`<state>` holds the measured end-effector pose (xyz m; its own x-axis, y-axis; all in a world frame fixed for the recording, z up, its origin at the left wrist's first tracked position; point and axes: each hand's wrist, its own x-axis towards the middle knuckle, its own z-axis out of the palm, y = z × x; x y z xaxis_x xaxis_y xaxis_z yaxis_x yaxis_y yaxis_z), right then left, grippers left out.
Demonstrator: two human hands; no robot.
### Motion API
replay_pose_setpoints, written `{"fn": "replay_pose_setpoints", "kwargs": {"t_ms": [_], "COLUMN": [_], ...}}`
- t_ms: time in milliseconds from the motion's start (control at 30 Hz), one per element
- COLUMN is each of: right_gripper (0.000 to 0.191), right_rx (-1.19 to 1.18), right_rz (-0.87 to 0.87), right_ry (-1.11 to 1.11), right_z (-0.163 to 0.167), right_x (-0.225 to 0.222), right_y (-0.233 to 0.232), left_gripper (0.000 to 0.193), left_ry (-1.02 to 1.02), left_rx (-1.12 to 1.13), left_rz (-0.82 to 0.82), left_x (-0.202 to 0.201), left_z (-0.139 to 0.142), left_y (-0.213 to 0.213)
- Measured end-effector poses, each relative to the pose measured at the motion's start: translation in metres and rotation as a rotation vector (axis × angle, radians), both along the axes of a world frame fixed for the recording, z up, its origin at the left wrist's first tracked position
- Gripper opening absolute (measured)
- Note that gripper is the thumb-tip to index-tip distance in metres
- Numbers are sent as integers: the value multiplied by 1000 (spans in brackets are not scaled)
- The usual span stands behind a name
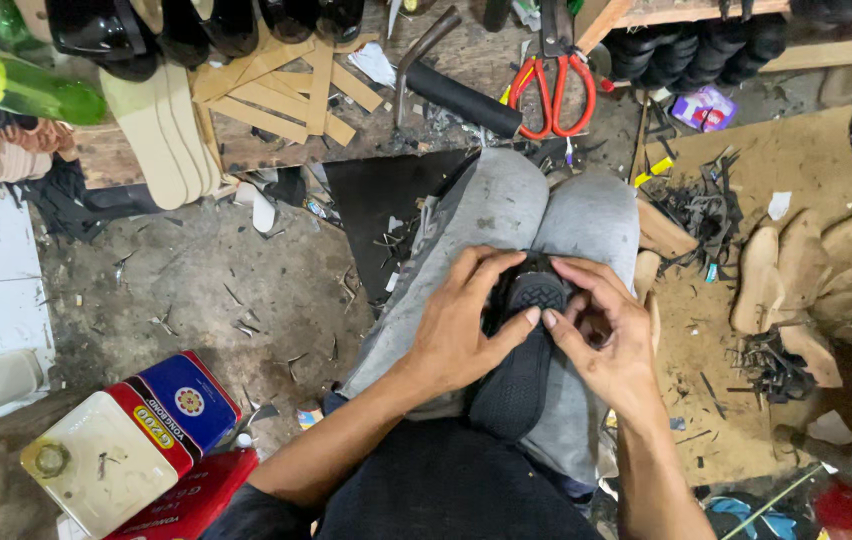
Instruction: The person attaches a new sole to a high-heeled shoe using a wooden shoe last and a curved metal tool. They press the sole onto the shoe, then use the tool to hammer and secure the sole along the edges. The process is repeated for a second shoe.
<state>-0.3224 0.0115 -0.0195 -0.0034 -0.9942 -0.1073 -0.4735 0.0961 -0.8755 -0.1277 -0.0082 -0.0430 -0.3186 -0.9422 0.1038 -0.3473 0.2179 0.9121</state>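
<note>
A black shoe sole (518, 370) is held on the lap, pinched at its toe by the left hand (461, 335) and right hand (606, 345). Slipping toward the red scissors (551, 85) beyond could be caused by loosened grip.

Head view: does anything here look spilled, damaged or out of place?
Nothing looks damaged. Dark offcuts litter the floor right of the knees. Both hands, left hand and right hand, press a black shoe sole on the lap.

A matt black rubber sole (521, 350) with a ribbed tread lies on grey cloth trousers (506, 215), near glossy red-handled metal scissors (551, 75) and rough wooden shoe lasts (796, 270).
</note>
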Motion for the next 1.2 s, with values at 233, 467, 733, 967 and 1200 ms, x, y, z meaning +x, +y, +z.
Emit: {"fn": "replay_pose_setpoints", "kwargs": {"t_ms": [233,467,733,967,1200], "right_gripper": [54,66,49,38,42], "right_rx": [-134,-214,-595,-541,-577], "right_rz": [30,1,-168,-261,-220], "right_ry": [-195,-219,-73,-92,-23], "right_z": [15,51,94,86,81], "right_x": [-4,11,3,4,11], "right_y": [62,88,75,74,70], "left_gripper": [67,56,51,64,49], "left_ry": [407,351,382,170,226], "left_rx": [234,8,-404,-453,-405], "left_rz": [-120,-155,-239,-309,-241], "left_x": [-5,-1,-13,-10,-9], "left_z": [4,40,107,127,116], "left_y": [43,53,21,14,15]}}
